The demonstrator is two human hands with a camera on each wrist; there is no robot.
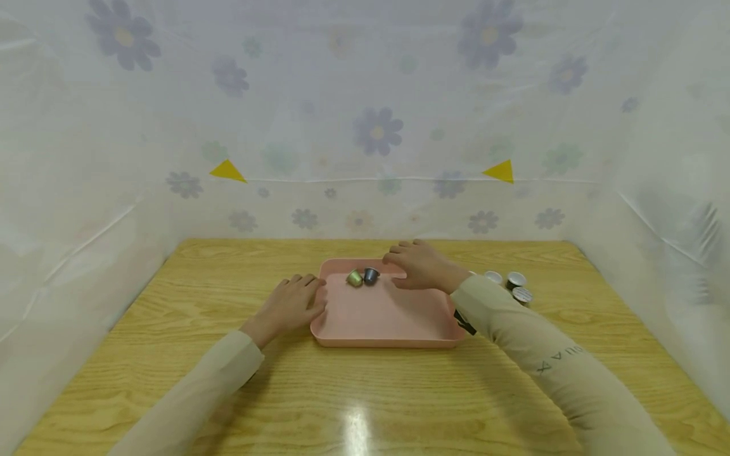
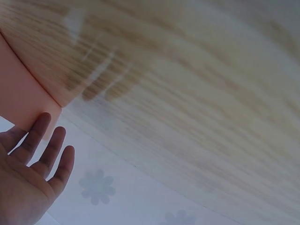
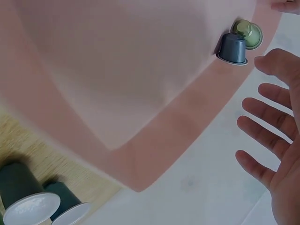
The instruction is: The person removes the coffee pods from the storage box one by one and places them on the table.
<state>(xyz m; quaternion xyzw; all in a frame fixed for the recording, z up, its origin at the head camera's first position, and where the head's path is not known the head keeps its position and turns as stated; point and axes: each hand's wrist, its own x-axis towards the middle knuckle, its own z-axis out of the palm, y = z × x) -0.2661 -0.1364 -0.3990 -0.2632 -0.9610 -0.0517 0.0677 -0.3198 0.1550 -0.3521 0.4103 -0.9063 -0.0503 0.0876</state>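
Observation:
A pink tray (image 1: pixel 388 320) lies on the table. Near its back left, a green coffee capsule (image 1: pixel 355 278) and a dark blue-grey coffee capsule (image 1: pixel 371 276) sit side by side. My left hand (image 1: pixel 291 305) is at the tray's left rim, its fingers loosely extended; in the left wrist view the fingertips (image 2: pixel 43 118) overlap the tray's outer wall. Over the back right part of the tray is my right hand (image 1: pixel 424 266), fingers spread and holding nothing. Seen from the right wrist, its thumb points toward the two capsules.
Right of the tray, several dark capsules with pale lids (image 1: pixel 516 279) stand on the wooden table (image 1: pixel 228 304), partly hidden by the right forearm. Flower-patterned sheeting (image 1: pixel 376 133) hangs behind and along both sides. A black piece (image 1: pixel 465 322) shows beneath the right sleeve.

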